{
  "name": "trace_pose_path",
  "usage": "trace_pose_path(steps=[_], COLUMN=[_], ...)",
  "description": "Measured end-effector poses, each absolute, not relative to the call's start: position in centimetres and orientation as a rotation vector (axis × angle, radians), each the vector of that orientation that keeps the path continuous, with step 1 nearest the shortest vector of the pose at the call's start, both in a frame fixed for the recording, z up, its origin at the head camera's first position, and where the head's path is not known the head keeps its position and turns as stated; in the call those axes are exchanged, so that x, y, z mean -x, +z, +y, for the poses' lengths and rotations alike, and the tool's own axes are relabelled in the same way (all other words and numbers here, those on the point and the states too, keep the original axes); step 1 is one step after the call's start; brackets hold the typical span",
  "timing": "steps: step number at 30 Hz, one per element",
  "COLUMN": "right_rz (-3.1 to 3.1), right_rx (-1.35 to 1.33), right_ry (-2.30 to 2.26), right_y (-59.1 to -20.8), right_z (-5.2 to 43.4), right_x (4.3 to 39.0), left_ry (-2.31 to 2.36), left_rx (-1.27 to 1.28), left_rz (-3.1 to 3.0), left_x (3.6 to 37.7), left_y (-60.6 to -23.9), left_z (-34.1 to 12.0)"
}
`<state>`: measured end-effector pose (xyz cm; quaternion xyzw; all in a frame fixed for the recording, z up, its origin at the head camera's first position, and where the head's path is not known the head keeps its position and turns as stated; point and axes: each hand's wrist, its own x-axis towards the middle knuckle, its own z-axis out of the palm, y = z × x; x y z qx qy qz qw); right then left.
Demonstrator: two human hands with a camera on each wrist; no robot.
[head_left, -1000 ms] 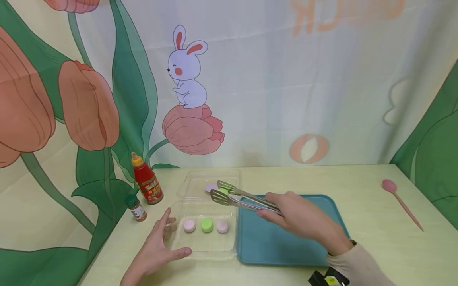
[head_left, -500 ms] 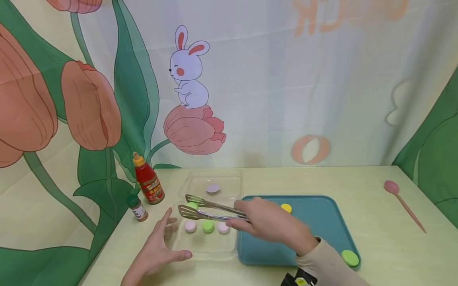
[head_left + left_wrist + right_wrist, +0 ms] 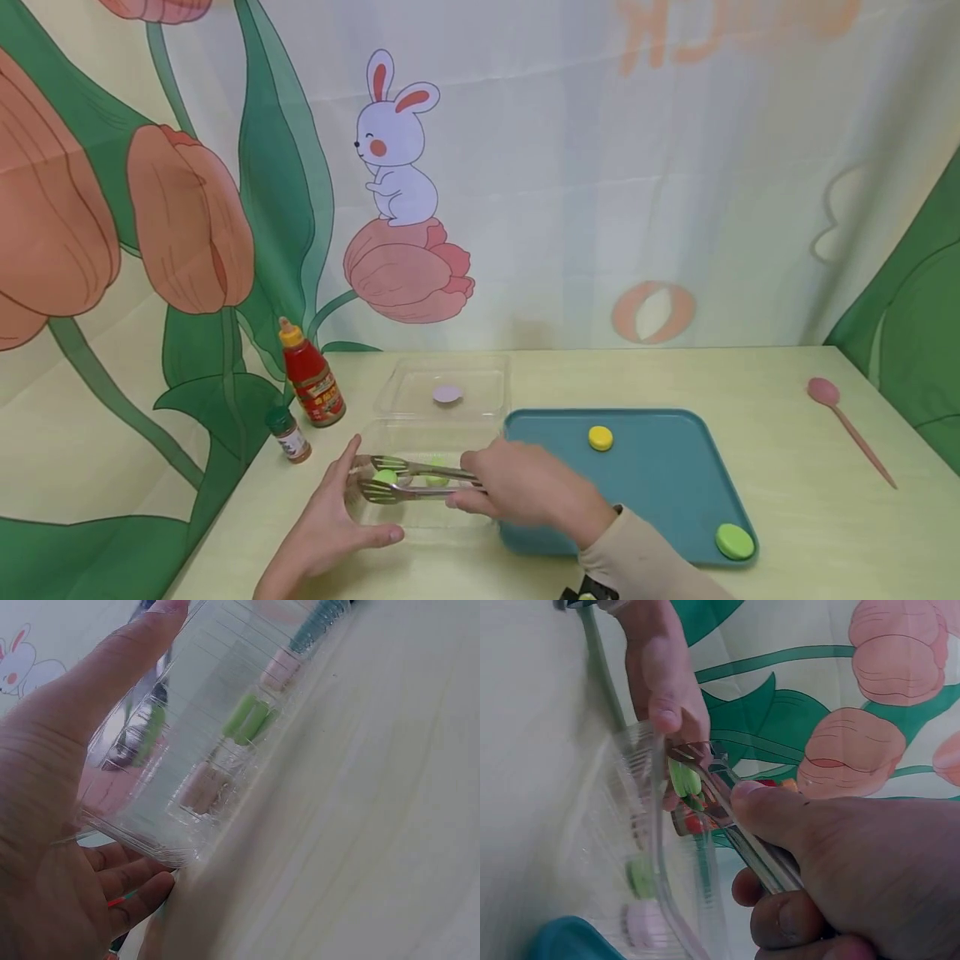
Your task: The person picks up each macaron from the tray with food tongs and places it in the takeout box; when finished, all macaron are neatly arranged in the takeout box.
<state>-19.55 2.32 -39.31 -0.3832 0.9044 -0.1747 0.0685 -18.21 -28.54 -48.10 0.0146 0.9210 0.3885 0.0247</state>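
My right hand grips metal tongs whose tips pinch a green round piece over the left end of the clear plastic container. In the right wrist view the tongs hold that green piece just inside the container wall. My left hand rests flat against the container's left side, thumb along its front edge and fingers straight. Through the container wall in the left wrist view I see a green piece and pink pieces in a row.
The open lid holds one lilac piece. A teal tray to the right carries a yellow piece and a green piece. A red sauce bottle and small spice jar stand left; a pink spoon lies far right.
My right hand has carried the tongs with the green piece from over the lid forward and left, down into the container's left end. The left hand stayed put.
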Motion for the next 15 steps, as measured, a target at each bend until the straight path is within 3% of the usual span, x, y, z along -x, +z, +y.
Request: trace_pose_path(steps=[15], right_rz=[2.805], right_rx=[1.157], right_ry=[-0.324], right_y=[-40.4], right_z=[0.5], right_x=[18.7], left_ry=[1.211], left_rx=[-0.061], left_rz=[2.848], left_x=[18.2], left_y=[-48.1], left_z=[-28.4])
